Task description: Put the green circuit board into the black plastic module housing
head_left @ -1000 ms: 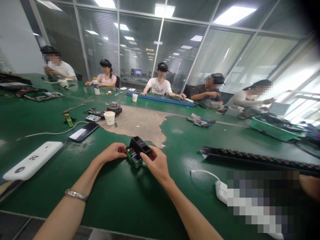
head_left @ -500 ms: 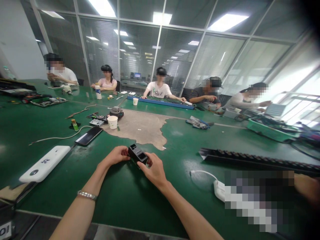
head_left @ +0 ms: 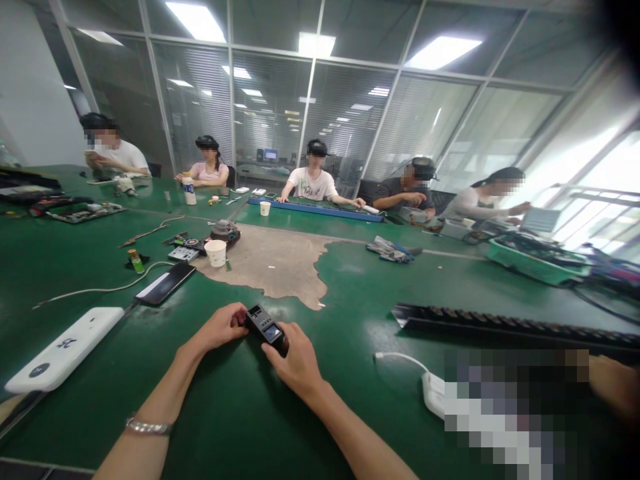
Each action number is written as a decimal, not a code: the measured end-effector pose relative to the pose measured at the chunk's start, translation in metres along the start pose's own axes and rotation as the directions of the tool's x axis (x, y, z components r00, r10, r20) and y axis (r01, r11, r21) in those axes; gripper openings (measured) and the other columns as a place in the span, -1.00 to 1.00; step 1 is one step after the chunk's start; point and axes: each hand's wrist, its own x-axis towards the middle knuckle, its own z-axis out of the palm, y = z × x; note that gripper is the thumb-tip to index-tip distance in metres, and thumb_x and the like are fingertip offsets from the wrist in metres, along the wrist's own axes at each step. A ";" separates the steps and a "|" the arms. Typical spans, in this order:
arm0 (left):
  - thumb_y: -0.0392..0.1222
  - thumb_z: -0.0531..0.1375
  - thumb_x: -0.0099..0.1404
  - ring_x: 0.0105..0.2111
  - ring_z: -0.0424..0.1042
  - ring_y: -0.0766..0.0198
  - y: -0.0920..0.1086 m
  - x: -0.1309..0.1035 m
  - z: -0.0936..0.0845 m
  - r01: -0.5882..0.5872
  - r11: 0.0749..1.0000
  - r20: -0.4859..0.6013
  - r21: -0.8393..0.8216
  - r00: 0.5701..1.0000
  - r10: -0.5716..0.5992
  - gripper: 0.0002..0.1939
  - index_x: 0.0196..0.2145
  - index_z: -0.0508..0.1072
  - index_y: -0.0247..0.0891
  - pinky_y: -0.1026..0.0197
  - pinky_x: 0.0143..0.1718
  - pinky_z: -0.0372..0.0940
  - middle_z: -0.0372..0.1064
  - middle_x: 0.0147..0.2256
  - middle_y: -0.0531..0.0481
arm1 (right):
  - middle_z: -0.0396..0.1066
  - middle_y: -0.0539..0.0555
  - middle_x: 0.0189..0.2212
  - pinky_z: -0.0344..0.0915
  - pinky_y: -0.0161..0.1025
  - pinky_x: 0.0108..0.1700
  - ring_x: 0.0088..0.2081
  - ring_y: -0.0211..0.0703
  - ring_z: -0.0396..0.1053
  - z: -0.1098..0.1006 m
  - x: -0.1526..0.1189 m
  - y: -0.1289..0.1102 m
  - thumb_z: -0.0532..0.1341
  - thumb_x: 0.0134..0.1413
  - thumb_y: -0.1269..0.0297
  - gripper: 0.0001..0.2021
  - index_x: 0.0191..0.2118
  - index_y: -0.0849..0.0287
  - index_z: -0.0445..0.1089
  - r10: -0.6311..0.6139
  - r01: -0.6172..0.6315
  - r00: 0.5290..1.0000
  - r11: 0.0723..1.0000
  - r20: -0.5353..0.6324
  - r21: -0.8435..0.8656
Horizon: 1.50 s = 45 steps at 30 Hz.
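Observation:
Above the green tabletop (head_left: 210, 413) in front of me is a small black box-shaped device (head_left: 263, 324) with a little screen and several buttons on its upper face. My right hand (head_left: 296, 357) grips its near right end, thumb along the side. At the far left end, the curled fingers of my left hand (head_left: 226, 325) hold the device's edge; their tips are partly hidden. The underside of the device cannot be seen. Left of my hands lie a black phone (head_left: 166, 283) and a white power bank (head_left: 65, 350) marked 35.
Beyond my hands a paper cup (head_left: 215, 253) stands by some electronic parts (head_left: 184, 254). To the right are a long black metal strip (head_left: 465, 323), grey gloves (head_left: 393, 249) and a green basket (head_left: 537, 263). Several people sit opposite; a co-worker's arm (head_left: 617, 390) reaches in at right.
My view has shifted, so most things sit further left and slightly lower. Both hands keep hold of the device; its small screen, dark before, now looks bright.

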 end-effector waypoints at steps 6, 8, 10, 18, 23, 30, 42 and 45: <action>-0.13 0.29 0.12 -0.47 0.28 0.36 -0.004 0.001 0.005 0.040 0.998 -0.042 -0.046 0.998 -0.042 -0.64 -0.17 0.28 -0.23 0.32 -0.46 0.17 0.31 -0.36 0.12 | 0.36 0.09 -0.23 0.33 -0.20 -0.21 -0.25 -0.11 0.33 0.001 0.000 -0.001 0.29 0.06 0.29 -0.66 -0.01 0.15 0.37 -0.014 0.020 0.999 0.992 -0.049 0.127; -0.11 0.29 0.13 -0.47 0.28 0.36 -0.005 0.002 0.006 0.043 0.998 -0.032 -0.043 0.998 -0.045 -0.68 -0.21 0.29 -0.24 0.32 -0.46 0.17 0.30 -0.37 0.11 | 0.36 0.10 -0.22 0.34 -0.21 -0.24 -0.28 -0.13 0.33 -0.003 0.001 -0.005 0.28 0.08 0.29 -0.63 0.03 0.15 0.35 -0.028 0.042 0.996 0.984 -0.085 0.175; -0.10 0.29 0.13 -0.46 0.29 0.35 -0.006 0.003 0.006 0.043 0.999 -0.020 -0.027 0.999 -0.043 -0.70 -0.23 0.33 -0.25 0.31 -0.44 0.18 0.31 -0.38 0.10 | 0.36 0.10 -0.21 0.33 -0.23 -0.28 -0.33 -0.15 0.32 -0.011 0.004 -0.008 0.27 0.10 0.27 -0.61 0.06 0.15 0.32 -0.039 0.066 0.991 0.974 -0.128 0.215; -0.06 0.26 0.18 -0.44 0.27 0.33 -0.003 0.007 0.003 0.023 0.999 0.029 0.042 0.999 -0.024 -0.76 -0.29 0.43 -0.29 0.29 -0.42 0.18 0.30 -0.40 0.08 | 0.40 0.14 -0.15 0.36 -0.21 -0.25 -0.26 -0.12 0.36 -0.028 0.026 0.023 0.24 0.13 0.24 -0.64 0.05 0.18 0.34 0.105 -0.053 0.956 0.980 -0.273 0.192; -0.05 0.26 0.17 -0.46 0.26 0.33 -0.001 0.008 0.005 0.050 0.996 0.023 0.081 0.998 -0.052 -0.77 -0.34 0.43 -0.27 0.29 -0.44 0.17 0.31 -0.41 0.07 | 0.43 0.15 -0.15 0.36 -0.13 -0.14 -0.17 -0.03 0.39 -0.014 0.027 0.054 0.26 0.05 0.29 -0.66 -0.02 0.19 0.39 0.143 -0.128 0.969 0.988 -0.200 0.089; -0.04 0.24 0.17 -0.47 0.26 0.32 0.002 0.008 0.006 0.070 0.991 0.012 0.110 0.997 -0.071 -0.78 -0.38 0.43 -0.27 0.28 -0.44 0.16 0.31 -0.42 0.07 | 0.42 0.18 -0.13 0.34 -0.05 -0.02 -0.09 0.03 0.38 -0.009 0.025 0.061 0.28 0.02 0.29 -0.62 0.00 0.21 0.37 0.141 -0.141 0.978 0.990 -0.155 0.006; -0.03 0.23 0.18 -0.45 0.27 0.31 0.000 0.008 0.005 0.088 0.994 0.019 0.065 0.996 -0.089 -0.76 -0.35 0.44 -0.28 0.29 -0.43 0.15 0.32 -0.43 0.07 | 0.44 0.09 -0.20 0.36 -0.21 -0.24 -0.26 -0.12 0.39 -0.020 0.026 0.036 0.27 0.09 0.24 -0.69 -0.03 0.15 0.40 0.139 -0.108 0.972 0.980 -0.191 0.164; -0.05 0.24 0.17 -0.44 0.27 0.31 0.002 0.006 0.003 0.076 0.996 0.025 0.046 0.997 -0.077 -0.78 -0.36 0.43 -0.27 0.29 -0.43 0.16 0.31 -0.43 0.08 | 0.43 0.06 -0.23 0.33 -0.26 -0.32 -0.35 -0.19 0.35 -0.025 0.025 0.016 0.27 0.12 0.20 -0.68 0.00 0.12 0.39 0.114 -0.068 0.977 0.968 -0.181 0.241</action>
